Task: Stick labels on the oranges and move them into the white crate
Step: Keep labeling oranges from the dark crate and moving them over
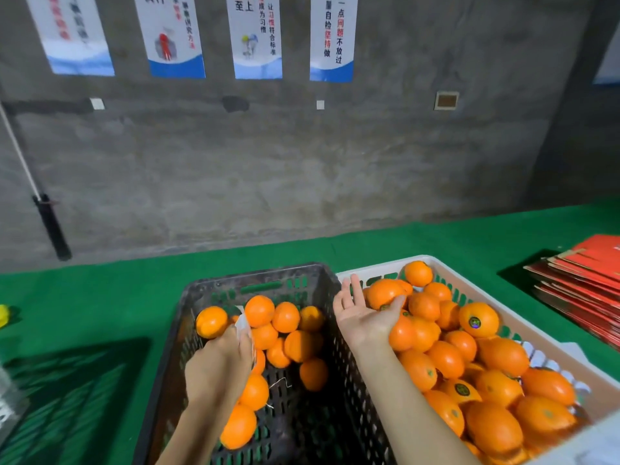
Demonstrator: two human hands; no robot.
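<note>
A black crate stands on the green table with several unlabelled oranges in it. My left hand reaches down into it and grips one orange at the crate's left wall, with a white label strip against the fingers. To the right stands the white crate, piled with oranges, some showing dark round labels. My right hand hovers palm up at the white crate's left edge, fingers spread, thumb next to an orange on the pile.
A stack of flat red cartons lies at the right on the green table cover. A yellow thing sits at the left edge. A black-tipped pole leans on the concrete wall behind.
</note>
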